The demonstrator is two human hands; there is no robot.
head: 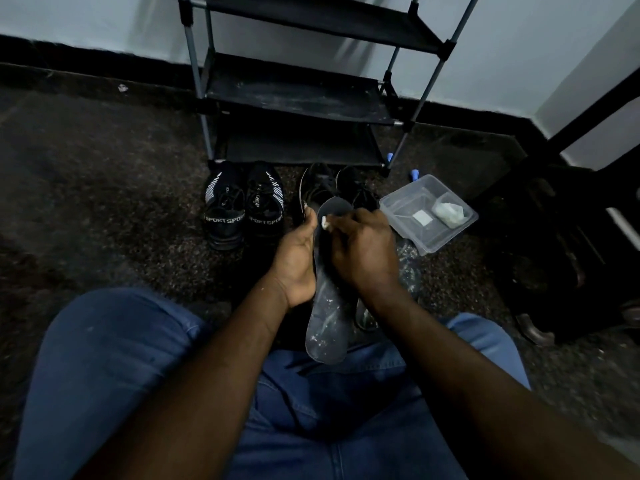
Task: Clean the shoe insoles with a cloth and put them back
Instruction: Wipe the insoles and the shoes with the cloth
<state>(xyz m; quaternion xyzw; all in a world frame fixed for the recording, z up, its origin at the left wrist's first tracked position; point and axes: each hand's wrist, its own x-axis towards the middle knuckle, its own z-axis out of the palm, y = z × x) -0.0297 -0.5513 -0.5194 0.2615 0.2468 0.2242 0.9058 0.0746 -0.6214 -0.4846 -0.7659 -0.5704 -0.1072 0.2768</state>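
Both hands work mid-frame: left hand (297, 261) curls around a dusty insole (327, 306), right hand (363, 251) pinches a white cloth (325, 222) against it.

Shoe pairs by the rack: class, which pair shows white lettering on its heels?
The left pair, printed SPORT with white stripes; the right pair, behind the held insole, is plain black.

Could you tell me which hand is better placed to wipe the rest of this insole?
Right: the right hand pinches the cloth against the insole, while the left hand holds it.
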